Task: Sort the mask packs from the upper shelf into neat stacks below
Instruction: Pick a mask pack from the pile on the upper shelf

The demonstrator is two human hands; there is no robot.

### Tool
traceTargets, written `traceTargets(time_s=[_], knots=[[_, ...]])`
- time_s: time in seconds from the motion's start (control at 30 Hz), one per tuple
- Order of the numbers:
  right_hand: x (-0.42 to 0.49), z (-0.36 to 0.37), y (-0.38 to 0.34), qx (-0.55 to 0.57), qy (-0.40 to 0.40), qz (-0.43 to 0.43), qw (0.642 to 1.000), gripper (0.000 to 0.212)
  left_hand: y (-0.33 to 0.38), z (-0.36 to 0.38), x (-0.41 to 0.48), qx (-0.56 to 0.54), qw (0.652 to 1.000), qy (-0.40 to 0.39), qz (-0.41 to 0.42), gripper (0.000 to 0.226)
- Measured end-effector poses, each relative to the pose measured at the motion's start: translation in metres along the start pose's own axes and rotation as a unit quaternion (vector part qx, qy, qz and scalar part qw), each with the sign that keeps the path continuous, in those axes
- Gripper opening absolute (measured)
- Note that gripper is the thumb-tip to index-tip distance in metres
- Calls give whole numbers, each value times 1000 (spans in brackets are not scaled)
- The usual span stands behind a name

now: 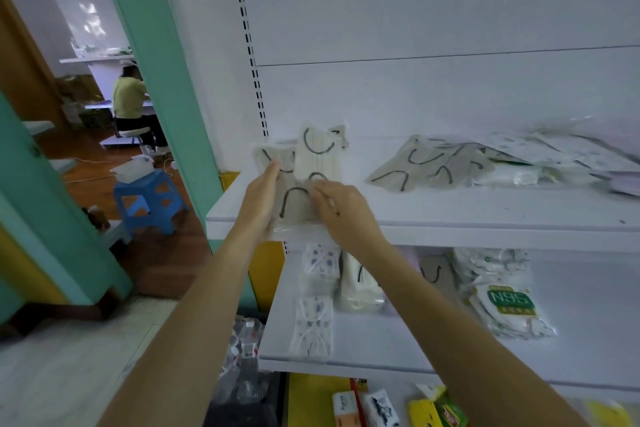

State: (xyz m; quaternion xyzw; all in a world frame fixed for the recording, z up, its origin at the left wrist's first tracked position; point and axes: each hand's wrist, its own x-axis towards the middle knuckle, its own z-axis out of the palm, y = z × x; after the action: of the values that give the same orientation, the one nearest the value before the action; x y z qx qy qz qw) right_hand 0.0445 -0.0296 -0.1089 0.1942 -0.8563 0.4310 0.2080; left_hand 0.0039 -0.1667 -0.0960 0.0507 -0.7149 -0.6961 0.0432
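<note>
Both my hands hold a few clear packs of beige masks with black ear loops (311, 163) at the left end of the upper shelf (450, 215). My left hand (261, 194) grips their left edge and my right hand (341, 208) pinches them from the right. More beige packs (433, 163) lie loose further right on that shelf, beside a pile of white patterned packs (554, 156). On the lower shelf (381, 354) lie patterned white packs (315, 302), a cream stack (360, 288), one grey pack (434, 274) and N95 packs (509, 302).
A slotted white upright (251, 55) and back panel stand behind the shelves. Tissue packs (367, 406) and yellow boxes lie at the bottom. Left of the shelf is a green door frame (156, 55), a blue stool (149, 201) and a seated person (130, 104) in another room.
</note>
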Motion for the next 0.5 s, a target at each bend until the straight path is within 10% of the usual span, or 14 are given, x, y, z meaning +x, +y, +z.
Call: traceTargets(time_s=[0.13,0.23,0.33,0.5], knots=[[3,20,-11,-17,-108,-20,994,38,-4,-5,0,40,999,13,18,11],[26,1,-10,49,-70,73,994,36,-6,-21,10,44,996,33,72,38],[69,-7,15,-65,-135,73,986,41,1,-38,21,52,989,72,122,76],[106,7,48,-265,-289,44,919,65,4,-41,38,77,984,123,99,57]])
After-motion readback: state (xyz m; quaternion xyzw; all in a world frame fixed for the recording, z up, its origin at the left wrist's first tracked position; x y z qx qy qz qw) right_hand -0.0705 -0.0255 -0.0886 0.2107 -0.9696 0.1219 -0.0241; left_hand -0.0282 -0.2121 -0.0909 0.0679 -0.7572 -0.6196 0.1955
